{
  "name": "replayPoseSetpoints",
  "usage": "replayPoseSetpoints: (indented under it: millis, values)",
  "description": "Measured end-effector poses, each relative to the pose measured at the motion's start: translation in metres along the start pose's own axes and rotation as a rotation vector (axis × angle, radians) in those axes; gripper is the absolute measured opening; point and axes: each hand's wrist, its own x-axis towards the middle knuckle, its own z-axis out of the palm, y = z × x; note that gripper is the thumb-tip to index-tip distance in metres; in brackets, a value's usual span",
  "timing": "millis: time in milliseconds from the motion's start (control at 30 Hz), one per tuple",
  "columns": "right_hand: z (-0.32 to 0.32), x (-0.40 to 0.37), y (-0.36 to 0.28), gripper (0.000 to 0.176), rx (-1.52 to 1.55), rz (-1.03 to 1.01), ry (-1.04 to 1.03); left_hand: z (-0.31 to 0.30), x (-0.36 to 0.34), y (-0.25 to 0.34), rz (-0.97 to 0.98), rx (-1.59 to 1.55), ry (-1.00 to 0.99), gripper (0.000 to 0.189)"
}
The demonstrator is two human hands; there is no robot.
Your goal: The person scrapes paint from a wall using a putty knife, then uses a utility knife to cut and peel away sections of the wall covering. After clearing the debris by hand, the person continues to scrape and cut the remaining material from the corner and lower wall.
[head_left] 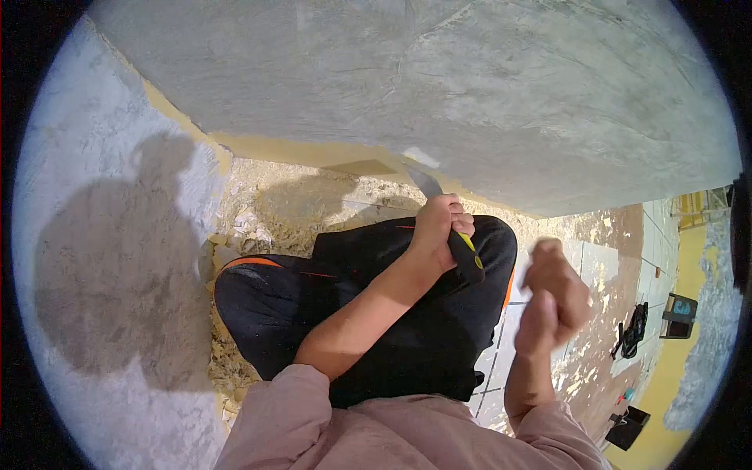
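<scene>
My left hand [442,231] is wrapped round the black and yellow handle of a scraper [468,258]. The scraper's flat metal blade reaches up and left to the low yellow strip [298,150] along the base of the grey wall [470,94]. A small white patch shows on the wall just above the blade. To the right of my knee, my right hand [554,294] is raised, with its fingers curled in; it is blurred, and I cannot make out anything in it.
Pale peeled flakes [266,200] cover the floor along the wall. A second wall [117,227] stands at the left, with a shadow on it. At the right lie white tiles [599,266], a black cable [633,329] and dark boxes [679,316].
</scene>
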Motion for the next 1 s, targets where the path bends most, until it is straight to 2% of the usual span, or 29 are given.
replayPoseSetpoints:
  millis: [33, 167, 233, 267, 300, 367, 433, 467, 567, 633, 700, 767, 867, 967, 1000]
  values:
    - [-0.001, 0.001, -0.01, 0.026, 0.057, 0.017, 0.09, 0.001, 0.001, 0.005, 0.003, -0.001, 0.001, 0.022]
    - [0.0, 0.013, -0.028, 0.031, 0.107, -0.036, 0.057, 0.006, 0.004, 0.023, -0.047, -0.103, -0.099, 0.013]
    - [0.02, 0.024, -0.024, 0.033, -0.069, -0.073, 0.162, 0.007, 0.006, 0.029, -0.139, -0.138, -0.129, 0.009]
    - [0.02, 0.027, -0.012, 0.032, -0.094, -0.097, 0.076, 0.005, 0.006, 0.033, -0.185, -0.174, -0.171, 0.008]
    - [0.017, 0.03, -0.01, 0.031, -0.165, -0.036, -0.051, 0.006, 0.006, 0.034, -0.184, -0.175, -0.174, 0.008]
    - [0.018, 0.028, -0.009, 0.031, -0.194, 0.071, -0.099, 0.006, 0.003, 0.038, -0.239, -0.174, -0.18, 0.007]
    - [0.019, 0.033, -0.016, 0.034, -0.222, -0.017, -0.063, 0.002, 0.007, 0.038, -0.225, -0.159, -0.179, 0.006]
    - [0.022, 0.032, -0.021, 0.036, -0.215, -0.036, 0.062, 0.0, 0.009, 0.036, -0.22, -0.142, -0.176, 0.005]
    - [0.008, 0.036, -0.045, 0.042, -0.026, 0.026, 0.103, 0.006, 0.003, 0.027, -0.122, -0.153, -0.154, 0.006]
    - [0.006, 0.036, -0.048, 0.044, -0.035, 0.025, 0.098, 0.007, 0.002, 0.02, -0.107, -0.137, -0.15, 0.007]
    - [0.007, 0.036, -0.048, 0.045, -0.05, 0.072, 0.008, 0.009, 0.003, 0.016, -0.092, -0.118, -0.144, 0.008]
    - [0.006, 0.031, -0.044, 0.044, -0.088, 0.073, 0.004, 0.008, 0.004, 0.013, -0.16, -0.109, -0.197, 0.007]
    - [0.002, 0.029, -0.044, 0.042, -0.16, 0.087, -0.025, 0.009, 0.003, 0.012, -0.146, -0.084, -0.183, 0.007]
    - [0.007, 0.023, -0.048, 0.041, -0.067, 0.056, 0.063, 0.012, -0.001, 0.012, -0.145, -0.083, -0.18, 0.006]
    - [0.013, 0.013, -0.046, 0.04, -0.072, 0.062, 0.233, 0.014, -0.001, 0.011, -0.124, -0.056, -0.148, 0.006]
